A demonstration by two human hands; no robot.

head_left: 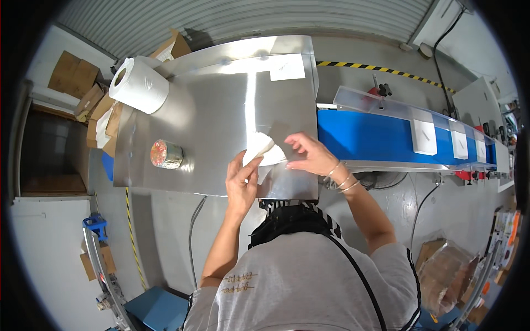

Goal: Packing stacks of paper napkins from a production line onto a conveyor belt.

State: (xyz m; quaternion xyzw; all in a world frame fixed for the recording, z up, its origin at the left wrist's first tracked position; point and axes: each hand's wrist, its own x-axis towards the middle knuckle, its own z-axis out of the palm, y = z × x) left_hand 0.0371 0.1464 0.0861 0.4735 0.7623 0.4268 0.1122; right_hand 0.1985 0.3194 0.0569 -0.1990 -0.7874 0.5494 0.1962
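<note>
My left hand (243, 175) pinches a white, fan-shaped piece (266, 150) with a ribbed edge, which looks like folded paper; its exact kind cannot be made out. It is held above the near right part of a shiny metal table (212, 118). Just to its right is my right hand (310, 156), its thumb and fingers spread apart. The thumb tip is close to the white piece's right edge; whether it touches cannot be told. Something pale hangs below the white piece, partly hidden.
A large white roll (142, 86) and a shiny cylinder with a speckled red end (165, 154) lie left on the table. A white sheet (287, 67) lies at its far right. Rightward runs a blue conveyor belt (364, 132) carrying several white packets (424, 138), beside a clear guard (359, 101).
</note>
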